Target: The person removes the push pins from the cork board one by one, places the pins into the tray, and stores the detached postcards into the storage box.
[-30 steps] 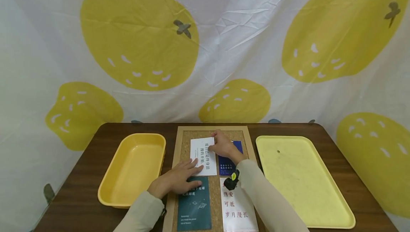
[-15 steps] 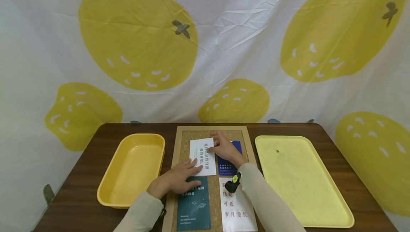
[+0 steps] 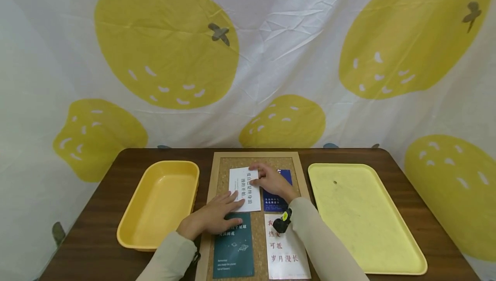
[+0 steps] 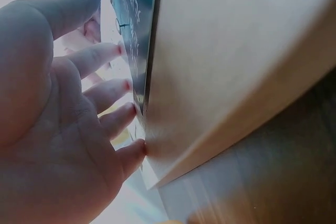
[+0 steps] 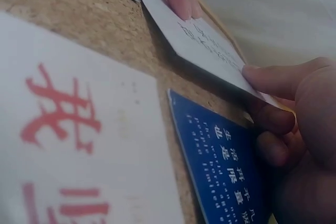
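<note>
In the head view, the white Chinese-lettered card (image 3: pixel 238 182) was at the upper left of the framed corkboard (image 3: pixel 259 246), its right edge pinched by the right hand (image 3: pixel 271 181); the left hand (image 3: pixel 217 213) reached over the teal card (image 3: pixel 234 255). In the left wrist view, the left hand's fingers were straight, spread wide. In the right wrist view, the right thumb pressed the white card's top, fingers curled beneath, its edge raised near the blue card (image 5: pixel 210 163)

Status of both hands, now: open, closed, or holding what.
Left hand: open, fingertips resting on the white rectangular paper card with dark print.
Right hand: closed, pinching that card's edge between thumb and fingers.
</note>
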Action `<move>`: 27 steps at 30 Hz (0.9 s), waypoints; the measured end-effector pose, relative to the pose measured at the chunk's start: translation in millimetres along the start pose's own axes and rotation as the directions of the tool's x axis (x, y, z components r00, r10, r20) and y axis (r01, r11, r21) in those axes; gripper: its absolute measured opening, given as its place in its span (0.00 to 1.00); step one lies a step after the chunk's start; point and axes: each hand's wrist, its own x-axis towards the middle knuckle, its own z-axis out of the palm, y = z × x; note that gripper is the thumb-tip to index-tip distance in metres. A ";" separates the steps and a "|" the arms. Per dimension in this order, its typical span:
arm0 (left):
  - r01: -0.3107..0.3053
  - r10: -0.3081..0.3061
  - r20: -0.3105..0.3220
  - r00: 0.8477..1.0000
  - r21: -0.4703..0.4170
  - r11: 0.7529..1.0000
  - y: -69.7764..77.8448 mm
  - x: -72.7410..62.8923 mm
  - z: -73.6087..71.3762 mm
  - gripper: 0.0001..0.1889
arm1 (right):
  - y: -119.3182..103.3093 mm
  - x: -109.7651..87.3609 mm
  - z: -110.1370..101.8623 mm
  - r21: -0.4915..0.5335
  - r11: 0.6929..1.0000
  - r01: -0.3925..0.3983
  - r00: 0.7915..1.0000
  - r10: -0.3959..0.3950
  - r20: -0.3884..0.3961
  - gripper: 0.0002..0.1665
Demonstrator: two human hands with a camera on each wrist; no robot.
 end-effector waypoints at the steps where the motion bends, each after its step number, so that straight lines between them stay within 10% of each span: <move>1: -0.002 0.002 -0.001 1.000 0.003 1.000 -0.2 0.0 0.2 0.32 | 0.0 -0.2 -0.2 0.003 1.000 -0.003 1.000 0.003 0.001 0.25; 27: -0.022 0.020 -0.066 0.998 -0.033 0.999 -1.3 -2.8 -0.9 0.29 | -3.6 -0.7 -0.6 0.019 0.999 -0.026 1.000 0.026 -0.001 0.25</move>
